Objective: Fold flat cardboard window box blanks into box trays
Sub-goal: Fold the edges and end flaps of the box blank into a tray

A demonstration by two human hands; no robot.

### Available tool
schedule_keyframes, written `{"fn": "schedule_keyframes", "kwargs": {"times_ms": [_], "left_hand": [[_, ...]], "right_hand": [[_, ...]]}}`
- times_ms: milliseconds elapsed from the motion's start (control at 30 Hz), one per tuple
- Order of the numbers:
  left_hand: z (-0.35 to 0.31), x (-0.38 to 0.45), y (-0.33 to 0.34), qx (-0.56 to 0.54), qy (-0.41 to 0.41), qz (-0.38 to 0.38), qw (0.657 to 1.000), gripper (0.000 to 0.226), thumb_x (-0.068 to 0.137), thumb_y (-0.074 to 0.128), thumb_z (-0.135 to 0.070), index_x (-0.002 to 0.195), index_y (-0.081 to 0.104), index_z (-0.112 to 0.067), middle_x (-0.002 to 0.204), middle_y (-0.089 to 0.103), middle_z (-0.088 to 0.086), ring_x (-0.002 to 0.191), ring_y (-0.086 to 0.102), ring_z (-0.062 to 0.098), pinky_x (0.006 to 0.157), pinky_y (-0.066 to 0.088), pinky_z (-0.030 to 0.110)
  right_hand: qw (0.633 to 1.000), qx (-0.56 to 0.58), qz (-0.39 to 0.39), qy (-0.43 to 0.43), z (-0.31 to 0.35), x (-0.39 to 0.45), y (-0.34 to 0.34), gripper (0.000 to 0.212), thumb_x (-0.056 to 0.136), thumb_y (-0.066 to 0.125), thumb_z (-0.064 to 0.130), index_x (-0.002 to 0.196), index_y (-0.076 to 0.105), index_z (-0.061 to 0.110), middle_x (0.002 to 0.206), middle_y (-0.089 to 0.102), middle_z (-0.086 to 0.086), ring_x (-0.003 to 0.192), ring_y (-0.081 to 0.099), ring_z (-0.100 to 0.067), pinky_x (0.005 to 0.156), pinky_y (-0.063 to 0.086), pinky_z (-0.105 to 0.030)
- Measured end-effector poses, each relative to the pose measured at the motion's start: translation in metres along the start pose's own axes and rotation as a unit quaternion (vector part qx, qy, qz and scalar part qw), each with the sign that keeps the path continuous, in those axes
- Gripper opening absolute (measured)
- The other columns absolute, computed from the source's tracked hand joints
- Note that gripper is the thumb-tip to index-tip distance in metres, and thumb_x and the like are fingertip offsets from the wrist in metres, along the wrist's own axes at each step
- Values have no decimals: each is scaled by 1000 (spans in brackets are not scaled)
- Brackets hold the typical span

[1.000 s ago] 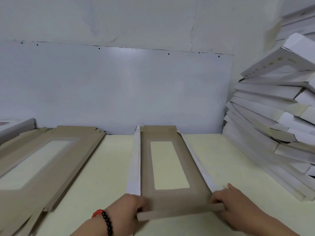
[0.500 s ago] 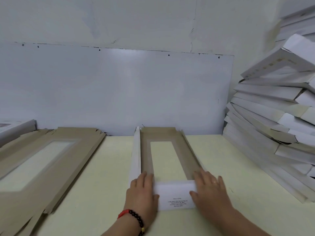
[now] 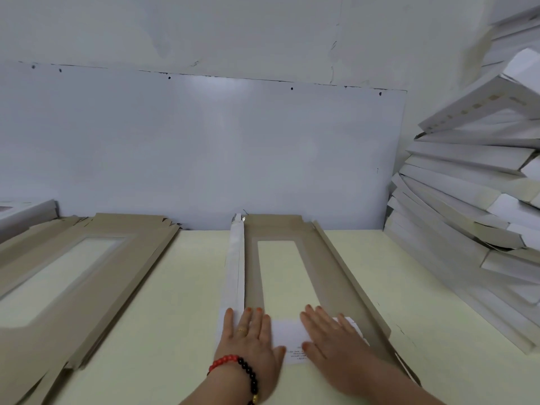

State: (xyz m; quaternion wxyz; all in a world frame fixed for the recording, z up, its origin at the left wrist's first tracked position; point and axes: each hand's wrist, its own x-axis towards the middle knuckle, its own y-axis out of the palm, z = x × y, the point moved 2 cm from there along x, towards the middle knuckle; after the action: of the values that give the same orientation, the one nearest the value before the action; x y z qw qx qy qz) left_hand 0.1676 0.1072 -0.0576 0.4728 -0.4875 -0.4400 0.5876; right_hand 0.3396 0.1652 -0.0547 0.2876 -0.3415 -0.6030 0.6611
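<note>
The window box blank [image 3: 280,276] is laid on the worktop [image 3: 181,302], its near white flap [image 3: 287,336] pressed flat by the left hand [image 3: 249,337] and right hand [image 3: 330,337], fingers straight and spread. Small print is seen on the flap, too blurred to be read.

The box blank [image 3: 295,270] lies on the table [image 3: 181,287], flat blanks [image 3: 73,276] left, folded boxes [image 3: 473,206] right.

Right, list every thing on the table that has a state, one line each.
Box blank: lying on the table, long side walls raised.
Near end flap: folded over inward, white face up, pressed flat.
Left hand: flat, fingers straight, presses the flap.
Right hand: flat, fingers straight, presses the flap.
Flat blanks: unfolded, stacked at left.
Finished trays: folded, piled leaning at right.
</note>
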Motion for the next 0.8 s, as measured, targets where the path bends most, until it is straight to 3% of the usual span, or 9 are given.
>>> {"fn": "schedule_keyframes", "kwargs": {"times_ms": [167,367,500,600,700,800], "left_hand": [[24,-3,5,-2,-32,-14,999,71,94,-1,-55,152,-13,-16,160,-19,-1,145,-23,24,108,-24,58],[30,-6,10,-102,-61,-36,992,67,97,6,-50,153,-11,-18,160,-18,-2,146,-20,24,115,-12,53],[40,-5,5,-210,-92,-89,969,64,94,24,-50,149,13,-19,159,13,-3,147,4,25,117,8,46],[44,-7,-7,-322,-109,-135,931,57,85,40,-56,135,35,-27,133,46,-9,137,28,19,112,13,39],[50,-15,-16,-368,-120,-176,905,61,80,53,-54,135,37,-34,112,51,-19,126,38,12,115,7,39],[51,-20,-21,-352,-92,-179,914,71,78,61,-51,141,30,-37,104,51,-19,120,43,8,117,8,37]], "right_hand": [[996,6,24,91,-35,-5,0,61,101,11,49,154,-9,27,160,-19,10,146,-18,-8,118,-11,-40],[987,46,-39,148,-52,-8,5,58,104,14,38,155,-5,18,162,-9,3,149,-7,-11,119,-4,-31],[960,148,-134,198,-54,-12,-2,53,103,27,31,153,16,16,158,25,-3,144,24,-17,116,18,-31],[924,259,-181,213,-53,-17,-11,50,99,42,36,146,35,19,146,44,-1,131,41,-19,108,31,-32],[906,326,-189,192,-56,-20,-20,49,93,57,35,139,45,22,135,53,1,117,50,-15,96,38,-28],[891,399,-168,137,-62,-25,-32,60,85,70,30,139,45,23,133,53,5,118,51,-13,103,40,-31]]}}
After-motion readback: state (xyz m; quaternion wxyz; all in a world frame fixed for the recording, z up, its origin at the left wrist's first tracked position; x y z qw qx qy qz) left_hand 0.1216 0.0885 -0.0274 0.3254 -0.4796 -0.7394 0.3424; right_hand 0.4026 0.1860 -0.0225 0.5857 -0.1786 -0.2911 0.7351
